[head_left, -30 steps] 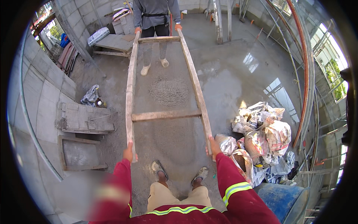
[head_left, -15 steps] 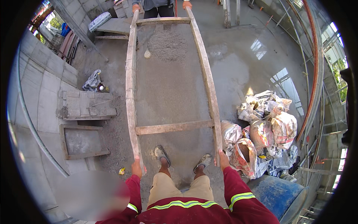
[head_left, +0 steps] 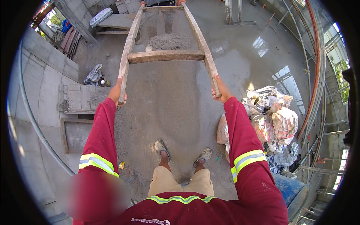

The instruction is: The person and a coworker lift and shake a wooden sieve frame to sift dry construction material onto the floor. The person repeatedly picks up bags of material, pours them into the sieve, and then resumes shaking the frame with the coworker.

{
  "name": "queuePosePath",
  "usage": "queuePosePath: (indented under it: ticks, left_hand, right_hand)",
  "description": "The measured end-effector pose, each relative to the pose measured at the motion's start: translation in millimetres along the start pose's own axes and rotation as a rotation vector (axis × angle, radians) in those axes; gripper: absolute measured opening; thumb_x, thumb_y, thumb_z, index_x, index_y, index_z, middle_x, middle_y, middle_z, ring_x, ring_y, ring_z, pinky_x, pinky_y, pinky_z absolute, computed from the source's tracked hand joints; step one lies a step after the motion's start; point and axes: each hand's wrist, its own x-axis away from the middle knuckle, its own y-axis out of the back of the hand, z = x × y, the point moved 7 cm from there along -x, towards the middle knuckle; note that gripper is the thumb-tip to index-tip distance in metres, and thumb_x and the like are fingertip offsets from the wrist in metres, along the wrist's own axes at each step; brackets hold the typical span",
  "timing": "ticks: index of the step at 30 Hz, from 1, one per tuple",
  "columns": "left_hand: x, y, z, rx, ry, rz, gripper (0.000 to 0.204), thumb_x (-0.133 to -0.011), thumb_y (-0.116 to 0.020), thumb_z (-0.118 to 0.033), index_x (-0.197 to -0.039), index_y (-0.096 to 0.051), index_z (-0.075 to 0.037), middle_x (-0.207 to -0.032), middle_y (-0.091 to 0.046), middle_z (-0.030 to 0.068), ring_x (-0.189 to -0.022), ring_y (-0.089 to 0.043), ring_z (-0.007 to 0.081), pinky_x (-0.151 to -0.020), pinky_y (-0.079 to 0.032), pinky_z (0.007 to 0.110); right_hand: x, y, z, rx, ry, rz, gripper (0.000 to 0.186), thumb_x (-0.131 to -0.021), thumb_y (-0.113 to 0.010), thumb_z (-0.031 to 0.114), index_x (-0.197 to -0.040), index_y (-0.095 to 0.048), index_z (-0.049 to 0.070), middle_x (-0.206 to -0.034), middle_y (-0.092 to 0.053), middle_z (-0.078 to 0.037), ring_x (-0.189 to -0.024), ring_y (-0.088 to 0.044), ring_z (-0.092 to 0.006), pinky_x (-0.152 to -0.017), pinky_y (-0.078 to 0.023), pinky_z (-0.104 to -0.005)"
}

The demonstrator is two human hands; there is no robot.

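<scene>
Head view: the person's left hand point(head_left: 117, 92) is gripping the near end of a wooden frame's point(head_left: 167, 56) left rail, fingers wrapping round the wood. Right hand point(head_left: 224, 91) is gripping the near end of the right rail, its fingers curling under, partly hidden. The frame is spanning above the wet floor point(head_left: 168, 105), running from these two hands toward the floor's far edge; its near crossbar is sitting just beyond them. Another person's hands point(head_left: 181, 2) are holding the far rail ends, partly cropped. A rough grey mound point(head_left: 170, 41) is lying on the floor, showing between the rails beyond the near crossbar. Toward the floor's right edge, sacks point(head_left: 285, 125) are lying in a heap beside the right sleeve point(head_left: 245, 146); a blue barrel point(head_left: 287, 189) is showing nearer, partly behind that sleeve. Toward the left edge, grey boards point(head_left: 80, 97) and a shallow wooden-rimmed panel point(head_left: 77, 132) are lying beside the block wall point(head_left: 43, 90).
</scene>
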Motion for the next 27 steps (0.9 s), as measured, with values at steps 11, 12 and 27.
queuePosePath:
  ticks: [11,12,27]
  left_hand:
    - [180.6,-18.7,380.2,0.064,0.055,-0.077,0.082,-0.094,-0.046,-0.079,-0.094,-0.064,0.002,-0.061,-0.059,0.0127,-0.048,-0.061,0.0247,-0.045,-0.050,0.041]
    - [185.2,-17.3,389.1,0.067,0.074,-0.072,0.083,-0.094,-0.046,-0.079,-0.093,-0.064,0.002,-0.061,-0.059,0.0128,-0.048,-0.061,0.0249,-0.045,-0.050,0.041]
    - [25.0,-18.3,14.1,0.003,-0.043,-0.009,0.093,-0.089,-0.053,-0.080,-0.122,-0.063,0.006,-0.078,-0.064,0.0173,-0.058,-0.064,0.0254,-0.052,-0.051,0.045]
  right_hand:
    - [172.8,100.7,-368.8,-0.120,-0.205,-0.173,0.069,-0.101,-0.046,0.067,-0.097,-0.063,0.001,-0.068,-0.062,-0.009,-0.050,-0.059,-0.0201,-0.046,-0.050,-0.0352]
    - [177.4,100.9,-370.6,-0.100,-0.198,-0.176,0.069,-0.100,-0.047,0.068,-0.097,-0.063,0.001,-0.068,-0.062,-0.009,-0.050,-0.059,-0.0200,-0.046,-0.050,-0.0353]
    - [8.7,17.8,-15.2,0.001,-0.058,-0.005,0.076,-0.090,-0.053,0.082,-0.094,-0.057,0.006,-0.072,-0.055,-0.003,-0.056,-0.055,-0.0127,-0.050,-0.050,-0.0315]
